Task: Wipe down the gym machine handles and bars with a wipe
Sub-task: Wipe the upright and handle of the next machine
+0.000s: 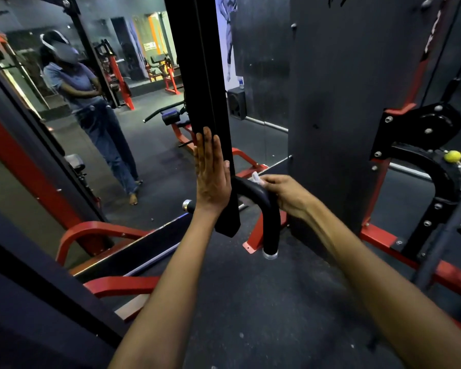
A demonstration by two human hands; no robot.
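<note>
Now, left hand flat against black upright, right hand clutching white wipe on curved handle

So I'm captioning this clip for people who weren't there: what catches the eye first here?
At centre, the left hand lies flat with straight fingers against a black upright post. Just to its right, the right hand holds a white wipe on the curved black handle. On the left, a mirror reflects a standing person.

bare forearms, bare hands, no sleeves
</note>
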